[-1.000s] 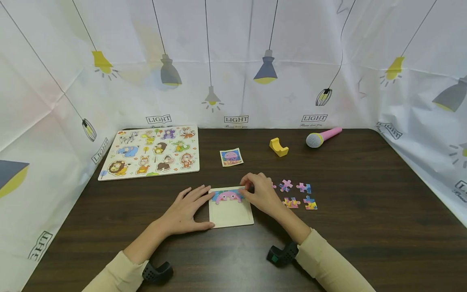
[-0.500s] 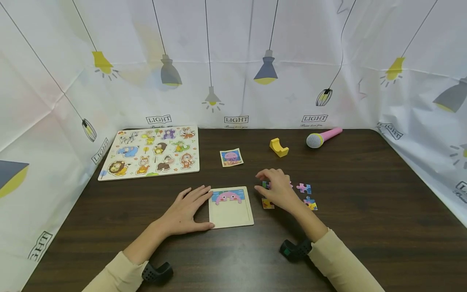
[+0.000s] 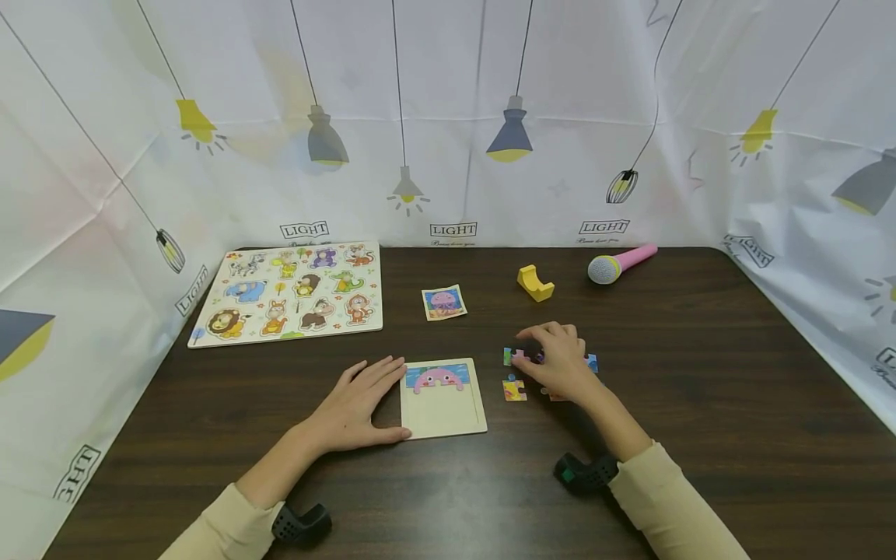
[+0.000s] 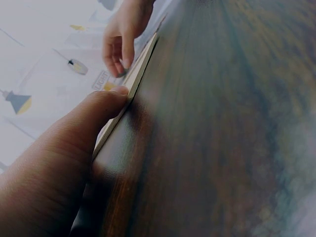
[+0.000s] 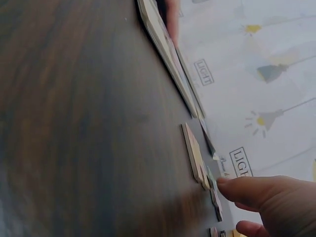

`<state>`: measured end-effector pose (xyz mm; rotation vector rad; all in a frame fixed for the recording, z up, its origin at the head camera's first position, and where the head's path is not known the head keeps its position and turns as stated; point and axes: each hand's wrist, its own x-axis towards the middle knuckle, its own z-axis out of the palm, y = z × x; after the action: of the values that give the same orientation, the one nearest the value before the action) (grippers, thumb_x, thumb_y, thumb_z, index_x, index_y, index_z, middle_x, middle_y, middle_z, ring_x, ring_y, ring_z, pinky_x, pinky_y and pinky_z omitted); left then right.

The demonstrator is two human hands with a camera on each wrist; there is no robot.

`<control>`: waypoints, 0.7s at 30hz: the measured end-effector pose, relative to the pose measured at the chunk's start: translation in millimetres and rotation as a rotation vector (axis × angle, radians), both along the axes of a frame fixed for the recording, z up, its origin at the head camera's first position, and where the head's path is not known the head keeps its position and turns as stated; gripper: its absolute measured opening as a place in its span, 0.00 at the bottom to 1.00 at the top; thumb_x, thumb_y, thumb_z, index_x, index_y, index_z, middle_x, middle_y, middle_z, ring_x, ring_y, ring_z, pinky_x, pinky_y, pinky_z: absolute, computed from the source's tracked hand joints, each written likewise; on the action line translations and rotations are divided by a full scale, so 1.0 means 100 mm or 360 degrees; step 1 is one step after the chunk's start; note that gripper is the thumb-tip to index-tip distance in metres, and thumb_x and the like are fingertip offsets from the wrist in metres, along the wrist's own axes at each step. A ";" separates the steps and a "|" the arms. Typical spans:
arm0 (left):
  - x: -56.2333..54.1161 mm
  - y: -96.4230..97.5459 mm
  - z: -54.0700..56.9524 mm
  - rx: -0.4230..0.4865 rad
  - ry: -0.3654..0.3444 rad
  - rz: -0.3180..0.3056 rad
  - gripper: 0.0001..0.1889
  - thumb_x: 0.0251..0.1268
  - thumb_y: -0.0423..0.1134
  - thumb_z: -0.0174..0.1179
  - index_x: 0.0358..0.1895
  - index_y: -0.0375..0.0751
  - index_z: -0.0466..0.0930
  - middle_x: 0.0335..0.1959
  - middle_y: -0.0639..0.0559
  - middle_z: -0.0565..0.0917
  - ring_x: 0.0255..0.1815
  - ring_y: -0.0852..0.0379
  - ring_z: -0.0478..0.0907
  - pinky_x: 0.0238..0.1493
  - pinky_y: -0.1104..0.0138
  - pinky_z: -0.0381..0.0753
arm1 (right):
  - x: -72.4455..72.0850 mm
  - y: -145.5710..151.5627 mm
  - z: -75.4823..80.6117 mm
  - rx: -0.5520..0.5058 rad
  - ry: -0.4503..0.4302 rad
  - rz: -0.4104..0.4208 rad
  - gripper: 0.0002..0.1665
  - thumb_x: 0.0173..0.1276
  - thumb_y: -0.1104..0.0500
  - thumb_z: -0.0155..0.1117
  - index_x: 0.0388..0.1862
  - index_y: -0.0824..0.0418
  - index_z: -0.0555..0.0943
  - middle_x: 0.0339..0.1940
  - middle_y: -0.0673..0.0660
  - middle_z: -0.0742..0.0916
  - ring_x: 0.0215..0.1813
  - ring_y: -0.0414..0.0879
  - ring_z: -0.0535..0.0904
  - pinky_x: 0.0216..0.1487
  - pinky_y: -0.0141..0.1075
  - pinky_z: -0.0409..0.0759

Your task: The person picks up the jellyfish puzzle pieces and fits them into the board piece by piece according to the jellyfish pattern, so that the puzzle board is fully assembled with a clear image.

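Note:
My left hand [image 3: 360, 408] rests at the left side of a small wooden puzzle tray [image 3: 444, 414], fingers and thumb spread along its edge. In the left wrist view the thumb [image 4: 111, 101] touches the tray's rim. Joined pieces with a pink face [image 3: 439, 377] fill the top of the tray. To the right, my right hand [image 3: 560, 364] is over loose jigsaw pieces, hiding several of them. A yellow piece [image 3: 514, 390] and a green-and-pink piece [image 3: 509, 357] show at its left. The right wrist view shows the thumb [image 5: 237, 186] near the pieces, with nothing visibly pinched.
Behind the tray lies a small picture card [image 3: 444, 302]. A large animal puzzle board [image 3: 280, 292] lies at the back left. Farther right are a yellow curved block [image 3: 535, 283] and a pink toy microphone [image 3: 621, 264]. A printed white cloth [image 3: 448, 187] borders the table.
My right hand has left the tray's top right corner and moved right over the loose pieces. The top row in the tray is now uncovered. My left hand has stayed put.

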<state>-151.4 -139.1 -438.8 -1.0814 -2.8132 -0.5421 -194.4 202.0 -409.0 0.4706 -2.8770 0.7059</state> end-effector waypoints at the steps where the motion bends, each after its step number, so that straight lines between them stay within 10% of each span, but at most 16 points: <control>1: 0.00 0.00 0.00 -0.0001 -0.0003 0.0002 0.49 0.51 0.74 0.46 0.70 0.42 0.55 0.71 0.50 0.57 0.71 0.53 0.50 0.64 0.47 0.48 | 0.00 0.01 0.00 0.0006 -0.0017 -0.0007 0.22 0.58 0.51 0.66 0.49 0.59 0.79 0.51 0.64 0.77 0.53 0.62 0.61 0.44 0.54 0.58; 21: -0.01 0.00 -0.01 -0.0006 0.0012 0.0000 0.49 0.51 0.74 0.46 0.70 0.42 0.55 0.71 0.50 0.57 0.71 0.53 0.50 0.64 0.47 0.49 | 0.00 0.03 -0.04 0.0039 -0.0096 -0.0003 0.14 0.59 0.51 0.66 0.41 0.57 0.81 0.51 0.64 0.76 0.54 0.62 0.60 0.45 0.55 0.58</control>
<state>-152.1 -139.6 -439.8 -1.0816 -2.8091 -0.5318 -193.9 204.8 -412.9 0.4569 -2.9452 0.6975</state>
